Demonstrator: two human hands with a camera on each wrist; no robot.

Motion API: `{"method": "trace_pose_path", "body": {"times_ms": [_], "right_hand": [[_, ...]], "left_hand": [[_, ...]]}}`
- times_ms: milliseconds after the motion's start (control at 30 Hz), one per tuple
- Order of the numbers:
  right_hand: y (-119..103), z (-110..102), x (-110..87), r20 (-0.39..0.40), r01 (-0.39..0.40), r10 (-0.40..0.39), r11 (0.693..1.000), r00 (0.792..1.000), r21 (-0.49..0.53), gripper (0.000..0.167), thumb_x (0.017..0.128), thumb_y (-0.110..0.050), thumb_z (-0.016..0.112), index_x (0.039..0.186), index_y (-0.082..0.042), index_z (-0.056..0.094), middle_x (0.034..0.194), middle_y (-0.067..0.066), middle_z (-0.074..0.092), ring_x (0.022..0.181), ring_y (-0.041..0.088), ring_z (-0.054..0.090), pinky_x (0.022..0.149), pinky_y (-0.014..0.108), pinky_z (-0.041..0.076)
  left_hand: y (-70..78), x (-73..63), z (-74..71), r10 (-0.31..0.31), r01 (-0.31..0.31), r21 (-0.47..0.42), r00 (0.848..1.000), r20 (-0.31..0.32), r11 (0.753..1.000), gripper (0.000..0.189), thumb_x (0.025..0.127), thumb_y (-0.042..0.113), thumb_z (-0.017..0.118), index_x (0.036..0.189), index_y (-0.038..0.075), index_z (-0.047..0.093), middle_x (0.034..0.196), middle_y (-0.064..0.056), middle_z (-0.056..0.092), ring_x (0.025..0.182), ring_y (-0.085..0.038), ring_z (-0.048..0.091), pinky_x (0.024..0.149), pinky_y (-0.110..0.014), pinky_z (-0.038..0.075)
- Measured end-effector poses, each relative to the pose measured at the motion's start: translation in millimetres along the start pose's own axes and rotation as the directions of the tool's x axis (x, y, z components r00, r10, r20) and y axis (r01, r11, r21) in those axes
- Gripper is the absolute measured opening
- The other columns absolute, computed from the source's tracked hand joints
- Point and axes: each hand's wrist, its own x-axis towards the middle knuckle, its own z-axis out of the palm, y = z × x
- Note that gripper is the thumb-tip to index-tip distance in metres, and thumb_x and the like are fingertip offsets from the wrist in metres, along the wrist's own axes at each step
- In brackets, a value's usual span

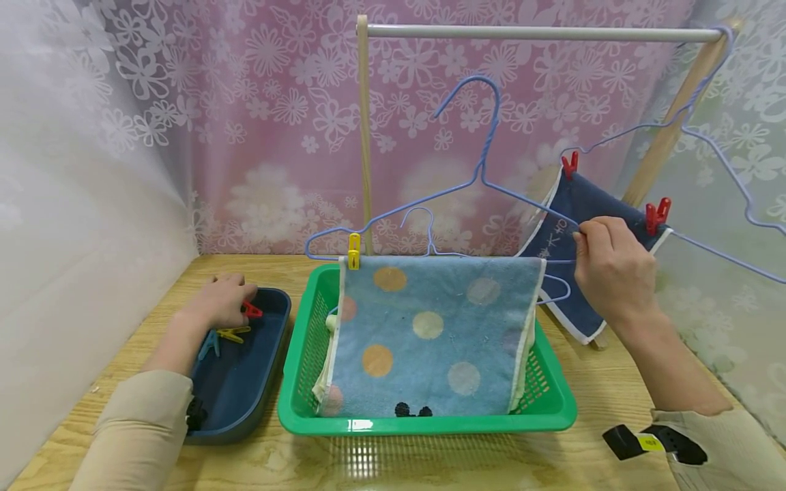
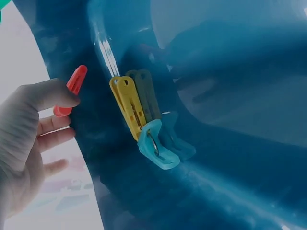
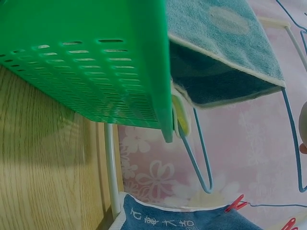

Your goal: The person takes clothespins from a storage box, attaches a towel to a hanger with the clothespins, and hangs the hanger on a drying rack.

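My left hand (image 1: 222,303) pinches a red clothespin (image 2: 76,82) between thumb and fingers, over the far end of a dark blue tray (image 1: 242,382). In the tray lie a yellow clothespin (image 2: 128,103) and a teal clothespin (image 2: 160,148). My right hand (image 1: 617,269) grips the right end of a blue wire hanger (image 1: 417,202), holding it upright above the green basket (image 1: 430,426). Over the hanger's lower bar hangs a blue polka-dot towel (image 1: 424,354). A yellow clothespin (image 1: 354,252) fastens its upper left corner; no clothespin shows at its upper right corner.
Behind the right hand, a navy towel (image 1: 574,239) hangs from another hanger (image 1: 724,153) by red clothespins (image 1: 657,216). That hanger hooks on a rack's rail (image 1: 540,33) at its right end. More hangers and cloth sit in the basket. A small black object (image 1: 196,412) lies in the tray's near end.
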Motion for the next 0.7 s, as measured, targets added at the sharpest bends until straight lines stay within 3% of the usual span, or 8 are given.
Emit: {"method": "trace_pose_path", "body": {"times_ms": [133, 267, 433, 567, 700], "right_hand": [[-0.6, -0.4, 0.8, -0.004, -0.006, 0.006, 1.0, 1.0, 0.002, 0.015, 0.088, -0.002, 0.056, 0.089, 0.013, 0.057, 0.088, 0.027, 0.057, 0.076, 0.04, 0.058, 0.062, 0.052, 0.05], [-0.4, -0.6, 1.2, -0.01, -0.001, 0.001, 1.0, 1.0, 0.002, 0.014, 0.087, -0.001, 0.058, 0.089, 0.012, 0.057, 0.088, 0.026, 0.057, 0.076, 0.04, 0.058, 0.062, 0.052, 0.05], [-2.2, -0.6, 2.4, -0.049, -0.006, 0.007, 1.0, 0.999, 0.019, 0.011, 0.083, 0.002, 0.061, 0.088, 0.011, 0.058, 0.086, 0.025, 0.057, 0.074, 0.041, 0.058, 0.061, 0.054, 0.049], [-2.5, -1.8, 4.1, -0.042, 0.002, -0.002, 1.0, 0.999, 0.01, 0.011, 0.084, 0.001, 0.06, 0.088, 0.011, 0.058, 0.086, 0.025, 0.056, 0.073, 0.04, 0.058, 0.06, 0.052, 0.05], [-2.3, -2.1, 5.2, -0.024, 0.005, -0.005, 1.0, 1.0, 0.001, 0.014, 0.087, -0.002, 0.056, 0.088, 0.011, 0.057, 0.086, 0.025, 0.056, 0.073, 0.039, 0.058, 0.059, 0.051, 0.05]], "left_hand": [[0.3, 0.3, -4.4, 0.005, -0.002, 0.05, 0.998, -0.059, 0.999, 0.024, 0.071, 0.019, 0.074, 0.081, 0.014, 0.053, 0.089, -0.008, 0.048, 0.101, -0.04, 0.045, 0.094, -0.07, 0.015], [-0.3, 1.2, -8.8, -0.026, 0.027, 0.015, 0.998, -0.062, 1.0, 0.025, 0.072, 0.019, 0.073, 0.087, 0.01, 0.055, 0.092, -0.009, 0.05, 0.101, -0.039, 0.045, 0.094, -0.071, 0.011], [-1.8, 1.2, -17.5, -0.033, 0.032, -0.017, 0.998, -0.06, 0.999, 0.026, 0.073, 0.019, 0.072, 0.09, 0.007, 0.056, 0.089, -0.008, 0.055, 0.09, -0.033, 0.05, 0.091, -0.067, 0.022], [-1.6, -0.1, -28.9, -0.028, 0.023, -0.049, 0.995, -0.094, 0.999, 0.022, 0.071, 0.014, 0.07, 0.085, 0.005, 0.056, 0.078, -0.005, 0.057, 0.075, -0.027, 0.053, 0.079, -0.056, 0.037], [1.7, -2.7, -40.4, -0.031, 0.02, -0.1, 0.993, -0.114, 0.995, 0.019, 0.072, 0.009, 0.068, 0.085, 0.002, 0.057, 0.076, -0.006, 0.058, 0.067, -0.024, 0.053, 0.066, -0.045, 0.044]]}}
